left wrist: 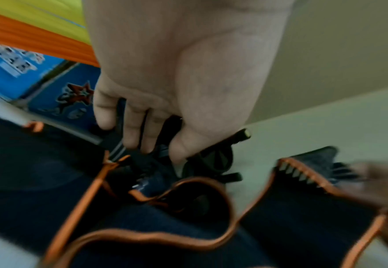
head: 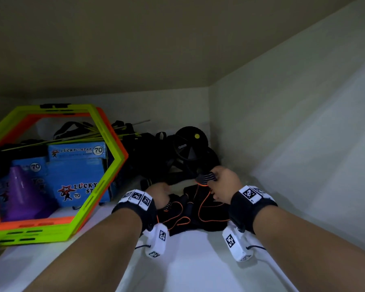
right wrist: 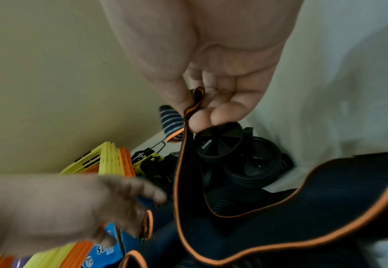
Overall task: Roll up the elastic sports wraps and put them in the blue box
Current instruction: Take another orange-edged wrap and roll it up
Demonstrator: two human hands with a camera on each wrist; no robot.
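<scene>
Green and orange hexagonal frames (head: 105, 165) leaned stacked at the left of the white shelf (head: 188, 266), with a purple cone (head: 22, 190) seen through their opening. Black ab-roller wheels (head: 191, 144) (one showing a yellow hub) sat in the back corner, beside tangled black straps (head: 143, 148).

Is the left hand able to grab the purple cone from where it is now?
Probably not straight away. The purple cone stands behind the green and orange hexagon frames leaning in front of it, and the left hand is busy holding the black wrap.
</scene>
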